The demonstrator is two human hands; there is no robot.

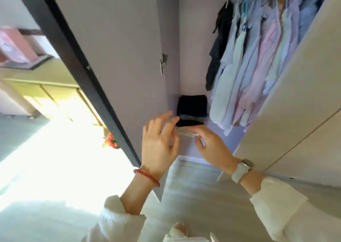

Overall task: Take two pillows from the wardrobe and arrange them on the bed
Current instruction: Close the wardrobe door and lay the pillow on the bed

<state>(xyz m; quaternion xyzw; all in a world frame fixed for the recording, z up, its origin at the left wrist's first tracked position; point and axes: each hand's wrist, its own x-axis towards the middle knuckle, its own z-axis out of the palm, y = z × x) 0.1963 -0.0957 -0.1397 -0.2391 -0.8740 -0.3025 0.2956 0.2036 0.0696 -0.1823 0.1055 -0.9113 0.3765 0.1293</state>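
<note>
Pillows: none clearly in view, bed not visible either, so task looks barely started. Wardrobe [184, 39] open at 12 o'clock. Left hand [159, 140] fingers spread, empty; right hand [212, 146] pinches a pale blurred fabric edge [186, 132] under dark folded clothes [191, 109].

The hanging shirts [262, 61] were smeared by motion and cut off at the top edge. The left hand [158, 142] and right hand [212, 146] covered most of a pale folded item [186, 132], too blurred to identify. No pillow could be made out.
</note>
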